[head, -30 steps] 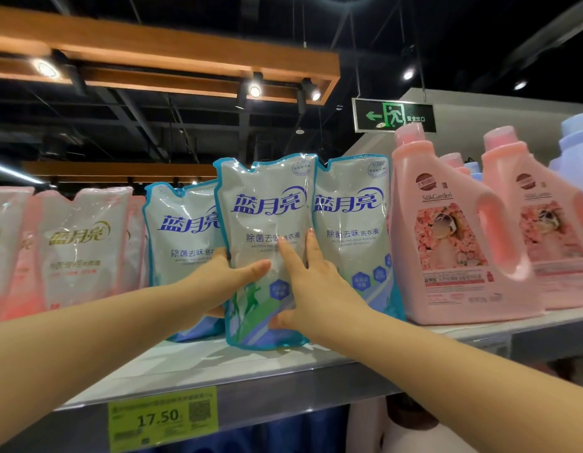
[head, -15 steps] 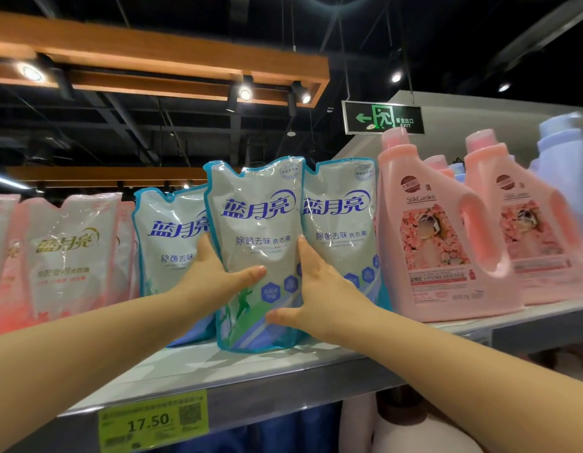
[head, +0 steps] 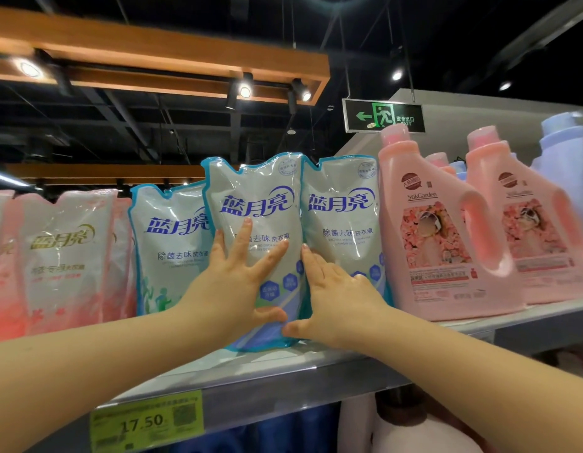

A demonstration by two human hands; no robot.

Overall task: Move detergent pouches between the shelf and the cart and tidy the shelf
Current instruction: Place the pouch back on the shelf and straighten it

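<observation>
Head view: middle pouch (head: 260, 204) is stood on the shelf (head: 251, 371), overlapping the neighbouring pouches (head: 342, 204).
Left grip (head: 231, 286) is laid flat on its front, fingers spread, likely to steady it upright; right grip (head: 339, 289) is set against its right edge, fingers straight, thumb by the base. No cart is seen; the lower label is covered.

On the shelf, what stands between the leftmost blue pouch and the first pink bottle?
In the head view, two more blue pouches: the front pouch and the right pouch.
</observation>
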